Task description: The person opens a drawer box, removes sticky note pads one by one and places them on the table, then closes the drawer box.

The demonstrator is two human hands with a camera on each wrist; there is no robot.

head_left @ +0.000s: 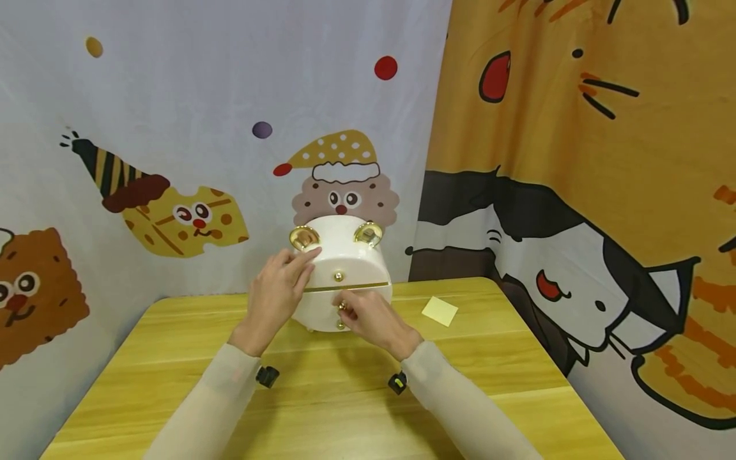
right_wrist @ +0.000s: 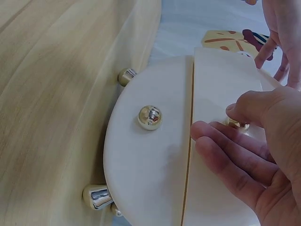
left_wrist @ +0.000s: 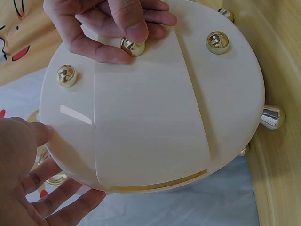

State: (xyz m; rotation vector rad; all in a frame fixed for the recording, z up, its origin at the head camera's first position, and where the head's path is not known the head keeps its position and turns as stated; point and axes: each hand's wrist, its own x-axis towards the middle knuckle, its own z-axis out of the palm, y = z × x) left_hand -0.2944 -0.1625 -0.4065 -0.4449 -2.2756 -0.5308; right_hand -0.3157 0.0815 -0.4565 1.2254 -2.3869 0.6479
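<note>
A white, rounded box with drawers [head_left: 345,255] stands on the table, with gold ears on top and gold ball knobs down its front. My right hand [head_left: 370,316] pinches the middle drawer knob [left_wrist: 134,47] between thumb and fingers. The middle drawer front [left_wrist: 146,122] stands a little proud of the fronts beside it, and a gold strip shows along its end. My left hand [head_left: 276,294] rests against the box's upper left side, its fingers [left_wrist: 70,207] fairly straight along the edge. The upper knob [left_wrist: 67,75] and lower knob [right_wrist: 150,117] are untouched.
A pale yellow paper note [head_left: 439,311] lies on the wooden table [head_left: 322,409] to the right of the box. Short gold feet [right_wrist: 98,197] hold the box up. Behind the table hang curtains [head_left: 195,76] printed with cartoon figures.
</note>
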